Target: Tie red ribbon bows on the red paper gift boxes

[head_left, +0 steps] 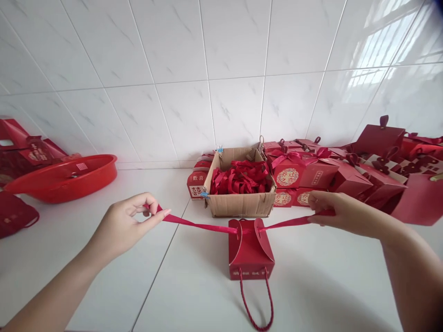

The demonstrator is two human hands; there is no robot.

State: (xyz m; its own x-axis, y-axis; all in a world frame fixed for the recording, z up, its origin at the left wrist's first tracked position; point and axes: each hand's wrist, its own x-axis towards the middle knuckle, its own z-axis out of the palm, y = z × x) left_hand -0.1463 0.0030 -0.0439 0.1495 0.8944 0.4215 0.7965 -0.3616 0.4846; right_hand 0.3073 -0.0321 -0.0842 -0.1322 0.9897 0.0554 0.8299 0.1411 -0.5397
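A small red gift box (pixel 249 251) stands on the white tiled surface in front of me, its curved top flaps folded up. A red ribbon (pixel 197 226) passes through slots in the flaps and stretches out to both sides. My left hand (pixel 133 221) pinches the ribbon's left end between thumb and finger. On the other side, my right hand (pixel 327 210) is closed on the right end. A twisted red cord handle (pixel 242 299) hangs from the box's near side and lies on the surface.
Behind the gift box is a cardboard box (pixel 238 205) of loose red ribbons (pixel 240 177). Stacked red gift boxes (pixel 301 173) fill the back right, one topped with a bow. A red plastic basin (pixel 69 182) sits at left, near more red packaging (pixel 15 138). A tiled wall (pixel 180 50) rises behind.
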